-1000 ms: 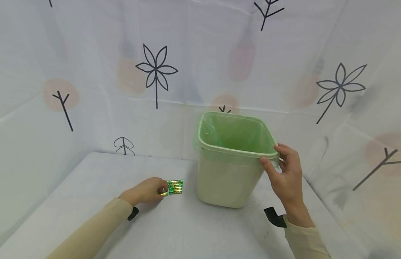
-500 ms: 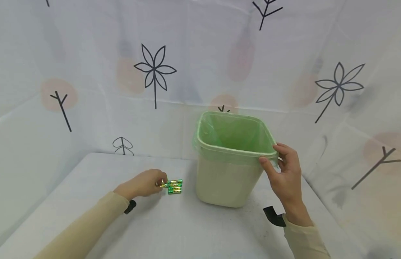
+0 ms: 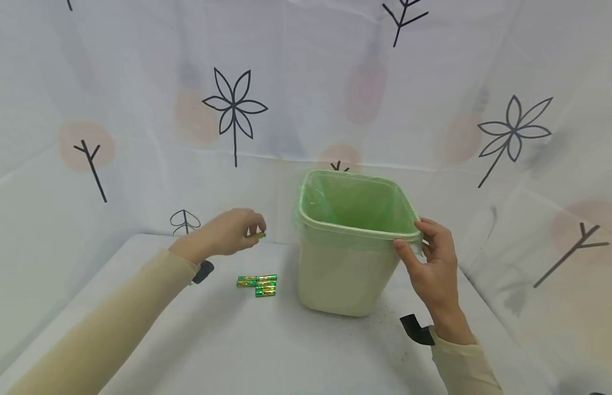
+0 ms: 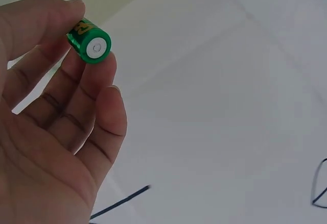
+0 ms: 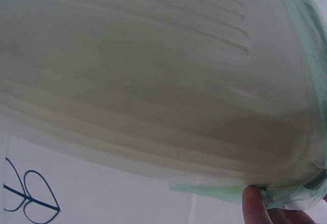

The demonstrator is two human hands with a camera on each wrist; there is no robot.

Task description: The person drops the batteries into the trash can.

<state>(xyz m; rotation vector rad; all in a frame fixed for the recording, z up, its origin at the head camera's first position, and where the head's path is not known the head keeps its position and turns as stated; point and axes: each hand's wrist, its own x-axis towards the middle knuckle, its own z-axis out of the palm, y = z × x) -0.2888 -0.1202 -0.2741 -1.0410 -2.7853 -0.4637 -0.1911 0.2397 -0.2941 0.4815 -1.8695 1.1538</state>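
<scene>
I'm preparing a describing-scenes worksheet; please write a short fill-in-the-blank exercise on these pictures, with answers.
1. The left hand pinches a battery with gold lettering on a ____ wrapper.
2. One hand, the ____, grips the rim of the bin.
3. In the head view, other batteries lie on the table to the ____ of the bin.

Missing words: green; right; left.

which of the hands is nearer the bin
Right. The right hand grips the bin at its top right corner; the left hand is apart from it, off to its left, pinching a battery.
</scene>
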